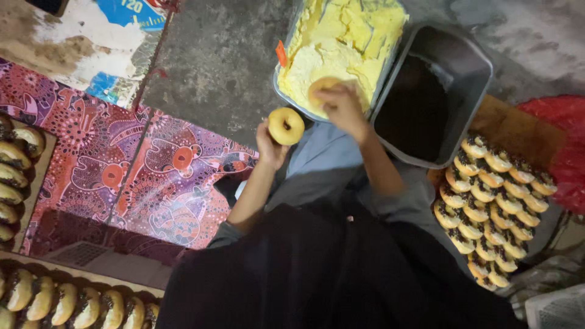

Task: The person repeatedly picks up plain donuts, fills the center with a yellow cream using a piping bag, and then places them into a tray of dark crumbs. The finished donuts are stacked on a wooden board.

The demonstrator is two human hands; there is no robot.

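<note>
My left hand (270, 145) holds a plain ring doughnut (286, 125) upright, just in front of a grey tub of pale yellow cream (359, 24). My right hand (343, 107) presses a second doughnut (322, 89) down into the cream at the tub's near edge. To the right of that tub stands a grey tub of dark sprinkles (426, 103).
Several topped doughnuts lie in rows on a wooden tray (496, 201) at my right. More filled doughnuts sit on trays at the left edge (15, 170) and bottom left (79, 304). A patterned purple mat (122, 176) covers the floor; a red bag (563, 146) lies far right.
</note>
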